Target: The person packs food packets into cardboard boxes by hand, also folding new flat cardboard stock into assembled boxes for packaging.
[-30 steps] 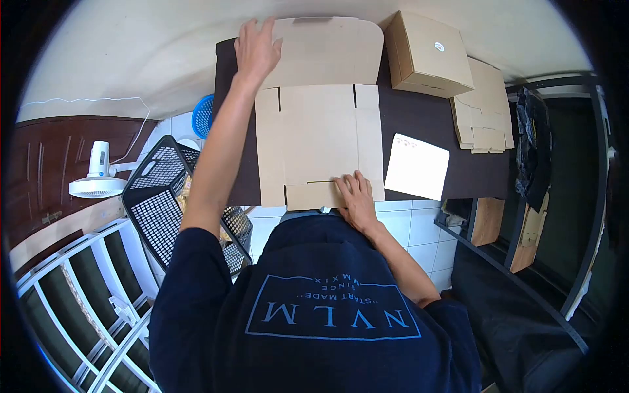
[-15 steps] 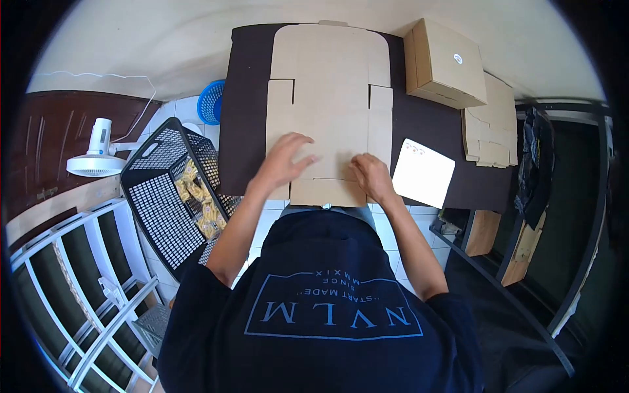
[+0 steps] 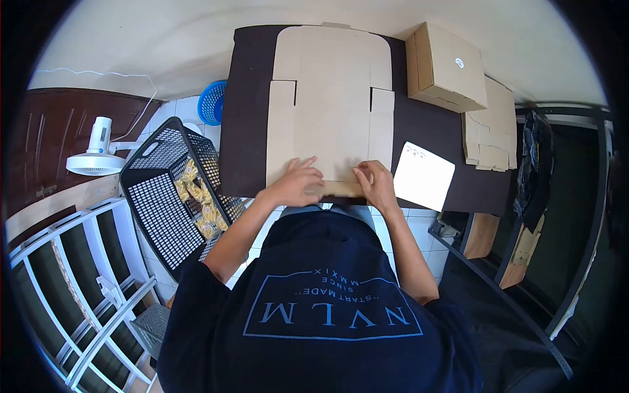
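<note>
Our left hand [image 3: 298, 185], fingers loosely spread, and our right hand [image 3: 377, 186], curled narrow though we cannot tell if it pinches, meet the near flap [image 3: 344, 189] toward opposite ends, seemingly to steady it evenly; its cardboard sheet [image 3: 332, 131] lies flat, supported by the dark surface [image 3: 247, 131]

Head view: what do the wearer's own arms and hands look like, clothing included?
The left hand and right hand are ungloved, with no watch or bracelet visible at either wrist. Short, dark sleeves end around the elbows, leaving both forearms uncovered. They belong to a dark T-shirt with a blue line frame around "NVLM", "START MADE" and "SINCE MMXIX", upside down in this view.
</note>
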`<move>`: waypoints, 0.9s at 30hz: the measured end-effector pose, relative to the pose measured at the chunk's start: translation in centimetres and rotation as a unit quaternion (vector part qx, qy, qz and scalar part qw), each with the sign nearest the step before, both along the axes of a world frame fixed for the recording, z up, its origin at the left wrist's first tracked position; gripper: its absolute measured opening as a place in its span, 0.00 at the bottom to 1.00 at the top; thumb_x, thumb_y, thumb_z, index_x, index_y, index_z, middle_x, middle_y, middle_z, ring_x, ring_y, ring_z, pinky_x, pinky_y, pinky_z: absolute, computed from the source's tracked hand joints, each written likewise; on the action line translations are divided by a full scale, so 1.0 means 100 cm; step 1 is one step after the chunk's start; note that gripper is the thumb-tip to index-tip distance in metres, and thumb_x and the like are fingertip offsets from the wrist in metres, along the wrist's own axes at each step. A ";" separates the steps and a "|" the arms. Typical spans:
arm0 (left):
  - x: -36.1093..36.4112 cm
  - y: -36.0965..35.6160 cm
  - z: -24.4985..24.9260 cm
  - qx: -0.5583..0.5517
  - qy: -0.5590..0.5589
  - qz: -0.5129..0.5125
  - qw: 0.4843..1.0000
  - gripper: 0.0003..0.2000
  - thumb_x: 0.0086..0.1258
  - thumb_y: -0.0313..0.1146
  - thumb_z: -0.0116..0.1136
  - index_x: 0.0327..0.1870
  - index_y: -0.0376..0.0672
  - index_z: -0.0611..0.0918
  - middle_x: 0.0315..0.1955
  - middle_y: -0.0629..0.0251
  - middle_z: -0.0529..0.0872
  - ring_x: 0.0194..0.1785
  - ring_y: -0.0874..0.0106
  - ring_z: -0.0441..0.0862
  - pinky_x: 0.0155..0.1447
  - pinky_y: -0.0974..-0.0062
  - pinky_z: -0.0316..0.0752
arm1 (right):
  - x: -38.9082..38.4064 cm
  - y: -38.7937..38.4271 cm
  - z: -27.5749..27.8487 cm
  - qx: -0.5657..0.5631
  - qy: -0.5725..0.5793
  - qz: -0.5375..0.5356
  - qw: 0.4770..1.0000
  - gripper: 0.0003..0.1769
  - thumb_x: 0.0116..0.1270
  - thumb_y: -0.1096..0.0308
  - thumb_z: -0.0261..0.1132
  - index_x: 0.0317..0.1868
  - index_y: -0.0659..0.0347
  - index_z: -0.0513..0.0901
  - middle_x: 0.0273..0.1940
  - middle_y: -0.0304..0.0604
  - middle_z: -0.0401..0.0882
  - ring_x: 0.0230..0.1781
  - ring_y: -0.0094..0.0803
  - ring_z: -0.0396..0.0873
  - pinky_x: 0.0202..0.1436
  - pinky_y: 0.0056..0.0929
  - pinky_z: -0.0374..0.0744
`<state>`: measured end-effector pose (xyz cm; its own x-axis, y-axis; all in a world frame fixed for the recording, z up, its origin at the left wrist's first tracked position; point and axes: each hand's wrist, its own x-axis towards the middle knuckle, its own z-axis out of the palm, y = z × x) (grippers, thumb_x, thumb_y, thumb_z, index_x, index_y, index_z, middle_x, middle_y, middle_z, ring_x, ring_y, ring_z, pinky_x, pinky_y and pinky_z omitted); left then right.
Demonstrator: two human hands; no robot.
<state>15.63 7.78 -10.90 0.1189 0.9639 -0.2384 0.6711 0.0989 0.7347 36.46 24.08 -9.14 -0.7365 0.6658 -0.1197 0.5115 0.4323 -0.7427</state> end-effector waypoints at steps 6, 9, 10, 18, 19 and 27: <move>-0.017 0.031 -0.011 0.015 0.090 0.183 0.979 0.23 0.53 0.51 0.73 0.43 0.44 0.85 0.51 0.59 0.76 0.63 0.59 0.67 0.62 0.54 0.59 | -0.026 -0.032 -0.011 0.162 -0.048 0.043 0.985 0.31 0.64 0.57 0.69 0.62 0.64 0.73 0.64 0.62 0.66 0.69 0.65 0.59 0.70 0.57 0.63; -0.008 0.037 -0.020 0.109 0.190 0.229 0.948 0.30 0.52 0.52 0.74 0.54 0.47 0.79 0.59 0.53 0.69 0.68 0.54 0.60 0.64 0.51 0.56 | -0.037 -0.037 -0.036 0.238 -0.123 0.084 0.960 0.38 0.66 0.52 0.66 0.72 0.58 0.65 0.74 0.61 0.53 0.74 0.70 0.47 0.71 0.69 0.53; -0.007 0.034 -0.022 0.108 0.190 0.229 0.949 0.30 0.52 0.52 0.74 0.54 0.47 0.79 0.59 0.53 0.69 0.68 0.54 0.60 0.64 0.51 0.56 | -0.037 -0.038 -0.041 0.247 -0.150 0.071 0.955 0.40 0.66 0.49 0.65 0.73 0.58 0.64 0.75 0.61 0.52 0.75 0.69 0.46 0.72 0.69 0.52; -0.018 0.016 -0.023 0.047 0.203 0.268 0.940 0.40 0.48 0.55 0.75 0.64 0.51 0.74 0.68 0.46 0.60 0.75 0.47 0.48 0.68 0.44 0.49 | 0.002 0.001 -0.032 0.205 -0.244 0.008 0.948 0.55 0.56 0.35 0.68 0.76 0.57 0.59 0.77 0.64 0.44 0.76 0.71 0.41 0.73 0.70 0.48; -0.021 0.014 -0.024 0.047 0.204 0.270 0.940 0.40 0.48 0.55 0.75 0.64 0.51 0.74 0.68 0.46 0.60 0.75 0.47 0.48 0.68 0.44 0.49 | 0.004 0.005 -0.029 0.185 -0.266 0.006 0.946 0.56 0.54 0.35 0.69 0.76 0.57 0.58 0.77 0.64 0.44 0.76 0.72 0.40 0.73 0.70 0.49; -0.030 0.008 -0.018 -0.006 0.180 0.252 0.951 0.43 0.48 0.54 0.76 0.69 0.57 0.70 0.72 0.47 0.56 0.78 0.47 0.43 0.70 0.42 0.46 | 0.003 0.011 -0.031 0.170 -0.273 0.013 0.947 0.61 0.46 0.49 0.80 0.77 0.52 0.55 0.78 0.61 0.40 0.77 0.71 0.37 0.74 0.67 0.53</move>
<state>12.65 8.57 -12.72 -0.4487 0.8739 -0.1870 0.7443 0.4812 0.4630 36.79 25.21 -12.20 -0.6433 0.7167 -0.2691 0.7649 0.6163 -0.1871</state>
